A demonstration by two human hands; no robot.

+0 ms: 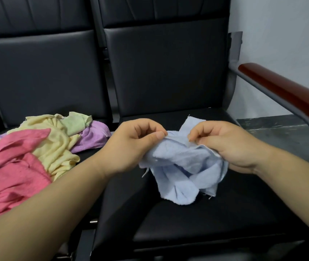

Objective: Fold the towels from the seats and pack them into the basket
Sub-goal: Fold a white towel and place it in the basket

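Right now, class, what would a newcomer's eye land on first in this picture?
First, the crumpled light blue towel, pinched by the left hand and right hand over the right-hand black seat. Next, the bright heap on the left seat: pink towel, yellow towel, with purple behind.

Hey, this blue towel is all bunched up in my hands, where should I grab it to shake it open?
Take the blue towel by the flat corner sticking up just beyond your right hand, coming from above. It looks like the one free, unfolded part with clear edges; the rest hangs in crumpled folds. Your left hand pinches the top edge beside it.
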